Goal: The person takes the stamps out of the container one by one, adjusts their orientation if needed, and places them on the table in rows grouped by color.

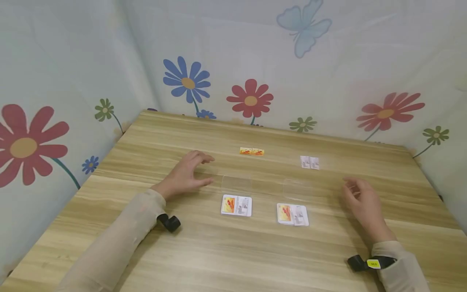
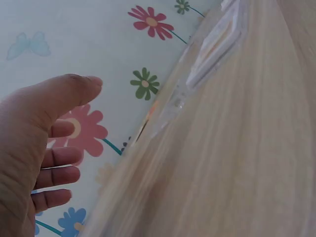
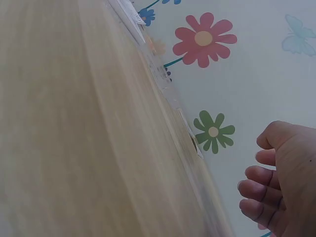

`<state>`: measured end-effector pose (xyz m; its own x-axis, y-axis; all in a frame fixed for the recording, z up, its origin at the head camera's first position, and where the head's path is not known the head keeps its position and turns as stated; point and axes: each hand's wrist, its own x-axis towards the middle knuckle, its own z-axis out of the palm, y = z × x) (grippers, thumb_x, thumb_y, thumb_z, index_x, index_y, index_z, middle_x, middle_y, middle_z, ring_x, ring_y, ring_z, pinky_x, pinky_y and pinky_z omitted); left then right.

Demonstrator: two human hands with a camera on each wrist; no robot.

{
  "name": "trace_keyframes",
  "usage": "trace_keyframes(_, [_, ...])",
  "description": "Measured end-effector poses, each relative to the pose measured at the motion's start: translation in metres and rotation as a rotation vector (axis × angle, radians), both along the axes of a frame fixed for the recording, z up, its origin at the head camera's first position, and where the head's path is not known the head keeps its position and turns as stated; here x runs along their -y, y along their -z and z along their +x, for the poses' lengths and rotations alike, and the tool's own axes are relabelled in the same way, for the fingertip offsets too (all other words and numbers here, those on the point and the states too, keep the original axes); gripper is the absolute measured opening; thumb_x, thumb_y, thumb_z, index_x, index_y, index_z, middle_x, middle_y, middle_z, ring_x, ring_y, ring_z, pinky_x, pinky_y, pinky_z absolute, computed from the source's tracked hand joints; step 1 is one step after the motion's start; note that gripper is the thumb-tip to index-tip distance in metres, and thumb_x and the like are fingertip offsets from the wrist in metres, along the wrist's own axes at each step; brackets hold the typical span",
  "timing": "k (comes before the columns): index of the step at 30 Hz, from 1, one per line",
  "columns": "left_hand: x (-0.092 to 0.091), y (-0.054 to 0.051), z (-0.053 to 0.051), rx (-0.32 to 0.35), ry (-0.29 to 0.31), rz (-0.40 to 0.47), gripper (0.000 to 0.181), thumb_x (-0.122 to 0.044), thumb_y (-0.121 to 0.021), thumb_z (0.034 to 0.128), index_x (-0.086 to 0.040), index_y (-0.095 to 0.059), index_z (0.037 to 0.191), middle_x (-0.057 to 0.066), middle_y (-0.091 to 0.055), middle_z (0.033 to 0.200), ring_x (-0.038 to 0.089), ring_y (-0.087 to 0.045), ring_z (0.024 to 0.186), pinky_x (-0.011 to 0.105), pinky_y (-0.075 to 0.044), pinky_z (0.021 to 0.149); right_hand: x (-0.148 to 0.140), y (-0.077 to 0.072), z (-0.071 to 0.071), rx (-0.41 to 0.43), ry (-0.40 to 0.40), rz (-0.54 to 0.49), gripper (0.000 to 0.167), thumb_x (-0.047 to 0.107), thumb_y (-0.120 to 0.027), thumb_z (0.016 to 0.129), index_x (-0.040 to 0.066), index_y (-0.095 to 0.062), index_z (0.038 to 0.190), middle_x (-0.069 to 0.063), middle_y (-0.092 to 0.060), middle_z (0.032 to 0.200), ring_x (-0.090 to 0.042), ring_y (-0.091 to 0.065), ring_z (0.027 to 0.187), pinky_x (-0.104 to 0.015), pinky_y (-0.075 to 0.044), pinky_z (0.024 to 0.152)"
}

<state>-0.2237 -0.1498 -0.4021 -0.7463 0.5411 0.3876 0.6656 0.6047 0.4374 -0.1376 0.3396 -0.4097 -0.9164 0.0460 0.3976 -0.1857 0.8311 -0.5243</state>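
In the head view the left hand is left of a clear plastic piece, thumb and fingers apart, holding nothing. The right hand, fingers loosely bent and empty, is to the right of a second clear piece. Nearer the front lie two white-edged cases, the left case and the right case, each showing an orange picture beside a pale one. Both wrist views show an empty hand, the left hand and the right hand, beside the tabletop.
Two small orange cards lie side by side toward the back of the wooden table. A pair of pale cards lies to their right. A flower-printed curtain stands behind the table and at its left.
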Motion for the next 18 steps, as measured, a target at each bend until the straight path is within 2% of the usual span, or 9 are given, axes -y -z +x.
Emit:
trace_keyframes(10, [-0.005, -0.01, 0.004, 0.108, 0.052, -0.029, 0.052, -0.029, -0.08, 0.0766, -0.009, -0.058, 0.12, 0.006, -0.06, 0.114, 0.02, -0.054, 0.103, 0.04, -0.047, 0.091, 0.005, -0.009, 0.002, 0.028, -0.019, -0.027, 0.028, 0.016, -0.052, 0.097, -0.003, -0.059, 0.117, -0.019, -0.062, 0.102, 0.02, -0.039, 0.081, -0.004, -0.037, 0.068])
trace_keyframes(18, [-0.009, -0.018, 0.009, 0.138, 0.076, -0.056, 0.05, -0.029, -0.08, 0.076, -0.009, -0.06, 0.118, 0.004, -0.061, 0.114, 0.019, -0.054, 0.101, 0.038, -0.047, 0.09, 0.011, -0.016, 0.002, 0.051, -0.032, -0.012, 0.028, 0.018, -0.052, 0.098, -0.003, -0.059, 0.116, -0.02, -0.063, 0.104, 0.018, -0.04, 0.082, -0.006, -0.039, 0.069])
